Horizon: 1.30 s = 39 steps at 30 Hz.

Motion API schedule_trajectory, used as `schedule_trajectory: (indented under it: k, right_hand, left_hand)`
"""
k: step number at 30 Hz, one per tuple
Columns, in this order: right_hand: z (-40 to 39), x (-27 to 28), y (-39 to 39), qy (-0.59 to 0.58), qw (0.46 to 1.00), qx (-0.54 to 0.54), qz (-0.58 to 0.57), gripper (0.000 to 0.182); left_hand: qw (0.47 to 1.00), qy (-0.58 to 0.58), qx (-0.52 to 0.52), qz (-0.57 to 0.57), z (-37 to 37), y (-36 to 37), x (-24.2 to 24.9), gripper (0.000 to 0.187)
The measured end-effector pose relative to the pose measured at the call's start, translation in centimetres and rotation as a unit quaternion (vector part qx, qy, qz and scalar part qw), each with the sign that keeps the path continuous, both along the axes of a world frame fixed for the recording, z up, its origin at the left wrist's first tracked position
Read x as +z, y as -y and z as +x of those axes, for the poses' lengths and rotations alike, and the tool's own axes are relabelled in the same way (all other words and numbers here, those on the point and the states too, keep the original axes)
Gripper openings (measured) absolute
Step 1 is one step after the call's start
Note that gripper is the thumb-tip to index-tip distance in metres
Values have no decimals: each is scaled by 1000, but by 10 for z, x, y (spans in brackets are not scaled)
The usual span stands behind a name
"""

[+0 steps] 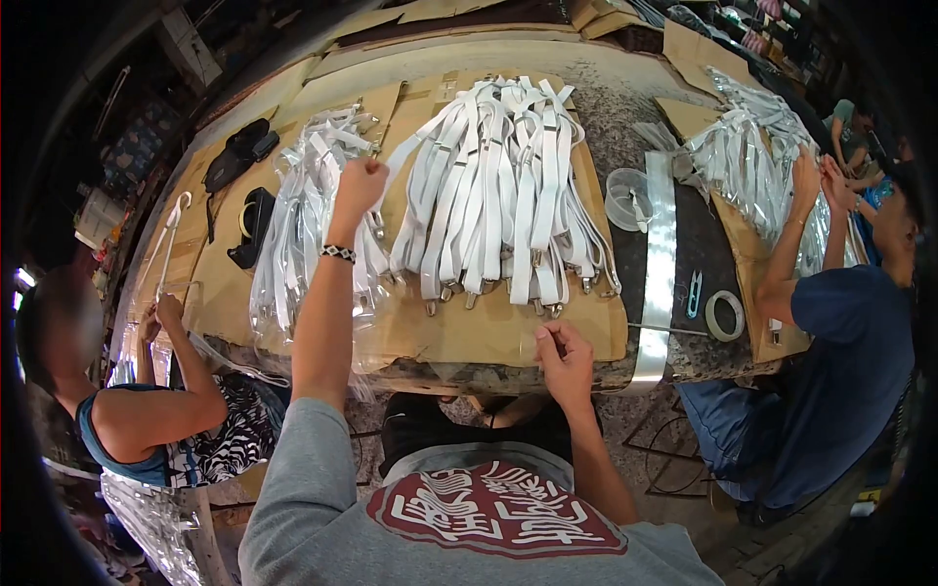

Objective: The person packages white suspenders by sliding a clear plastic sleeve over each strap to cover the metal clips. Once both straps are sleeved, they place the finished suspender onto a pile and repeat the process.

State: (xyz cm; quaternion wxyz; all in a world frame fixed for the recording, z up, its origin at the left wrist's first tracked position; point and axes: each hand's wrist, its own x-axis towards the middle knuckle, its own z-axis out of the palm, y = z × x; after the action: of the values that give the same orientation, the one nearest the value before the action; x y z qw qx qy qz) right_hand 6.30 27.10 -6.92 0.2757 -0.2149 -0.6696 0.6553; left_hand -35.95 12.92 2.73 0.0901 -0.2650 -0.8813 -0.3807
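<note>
My left hand (362, 188) is raised over the gap between two piles, its fingers curled closed at the edge of a white strap; what it grips is hard to make out. Low at the cardboard's front edge is my right hand (565, 356), thumb and fingers pressed together, with something clear and thin at the fingertips that I cannot make out. A large pile of white elastic straps (479, 186) with metal clips lies on the cardboard (459, 337) ahead. Left of it, a second pile of straps (293, 234) is in clear plastic.
A co-worker (156, 420) sits at left holding a white strap; another person (840, 342) sits at right near more straps (743, 156). A clear tub (628, 200), metal strip (661, 254), blue snips (695, 294), tape roll (725, 315) and black pouch (234, 161) lie about.
</note>
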Motion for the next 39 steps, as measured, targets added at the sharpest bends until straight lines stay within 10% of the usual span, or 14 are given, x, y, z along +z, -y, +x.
schedule_trajectory:
  k: [12, 23, 25, 29, 39]
  right_hand:
    - [4, 5, -4, -8, 998, 18, -66, 16]
    - [2, 3, -2, 24, 998, 12, -54, 13]
    - [1, -13, -4, 32, 998, -12, -47, 10]
    - [-1, -18, -8, 25, 1000, 2, -10, 10]
    - [-5, -4, 1, 2, 1000, 10, 4, 13]
  left_hand:
    - [738, 507, -225, 383, 130, 11, 80, 36]
    - [878, 441, -69, 174, 208, 49, -41, 54]
    - [996, 79, 35, -36, 203, 43, -82, 66]
    - [985, 168, 31, -12, 224, 36, -8, 75]
    - [986, 155, 58, 11, 196, -4, -22, 47]
